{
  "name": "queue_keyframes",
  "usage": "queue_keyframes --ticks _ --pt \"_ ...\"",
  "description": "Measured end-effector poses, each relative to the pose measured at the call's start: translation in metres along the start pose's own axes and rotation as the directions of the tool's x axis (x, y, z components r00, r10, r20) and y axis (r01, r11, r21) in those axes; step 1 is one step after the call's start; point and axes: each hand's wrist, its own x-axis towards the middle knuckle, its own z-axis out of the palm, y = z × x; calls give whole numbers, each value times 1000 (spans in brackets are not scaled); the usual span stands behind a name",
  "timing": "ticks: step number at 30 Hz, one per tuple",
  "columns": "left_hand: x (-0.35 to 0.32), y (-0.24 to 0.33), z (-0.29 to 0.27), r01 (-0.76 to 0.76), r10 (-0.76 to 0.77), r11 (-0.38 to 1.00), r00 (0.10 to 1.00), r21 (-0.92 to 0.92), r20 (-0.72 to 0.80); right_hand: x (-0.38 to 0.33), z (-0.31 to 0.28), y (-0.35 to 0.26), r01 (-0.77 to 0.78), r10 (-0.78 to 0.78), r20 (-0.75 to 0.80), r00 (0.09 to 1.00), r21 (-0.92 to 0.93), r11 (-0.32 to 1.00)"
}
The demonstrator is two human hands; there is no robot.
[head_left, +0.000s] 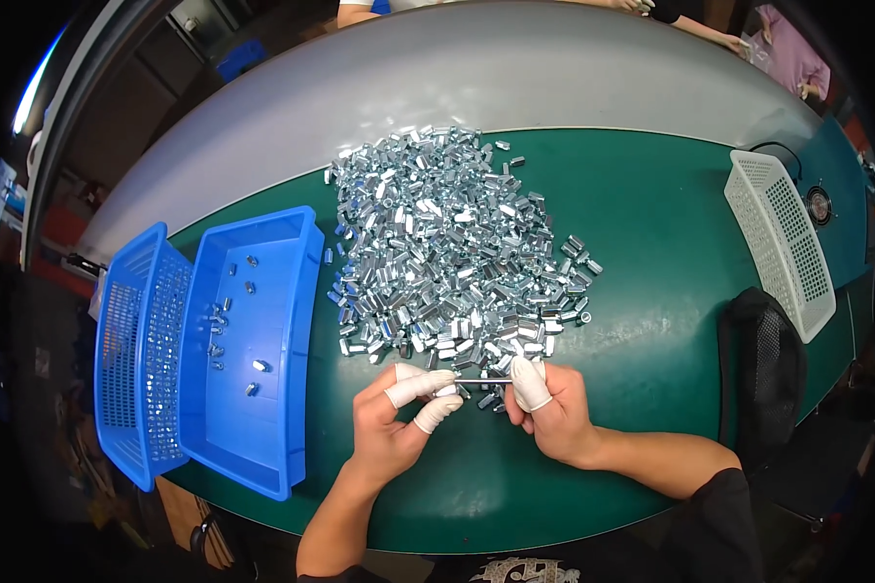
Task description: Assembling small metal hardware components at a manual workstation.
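Observation:
My left hand (384,423), with white finger cots on its fingertips, pinches a small shiny metal piece (446,391), probably a long hex nut and mostly covered by the fingers. From my right hand (562,416), also in finger cots, a thin dark rod (484,381) reaches level across to the left fingertips. Whether its tip is inside the metal piece cannot be made out. Just beyond both hands spreads a large pile of silver long hex nuts (437,243) on the green table mat (642,223).
On the left stands a blue tray (287,291) with several nuts in it, beside a blue perforated basket (119,340). A white perforated basket (783,238) and a black mesh bag (770,364) lie at right. Across the grey surface (593,73) another person's arm (710,35) shows.

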Motion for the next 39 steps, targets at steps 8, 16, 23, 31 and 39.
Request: queue_keyframes --ticks 8,16,23,31,39 --pt "-5 3 1 133 -121 989 980 -63 160 -7 8 5 35 -35 21 999 25 999" --pt "-20 -9 15 241 -183 894 966 -378 181 -14 13 9 43 -41 -42 998 49 998" --pt "-13 7 31 194 -168 895 981 -403 99 -19 20 9 -28 31 -36 999 71 997" --pt "-17 7 18 214 -189 939 975 -269 114 -23 23 17 -3 3 5 1000 97 995" --pt "-16 6 16 275 -228 918 955 -286 189 -19 16 14 40 -39 33 999 -9 999"
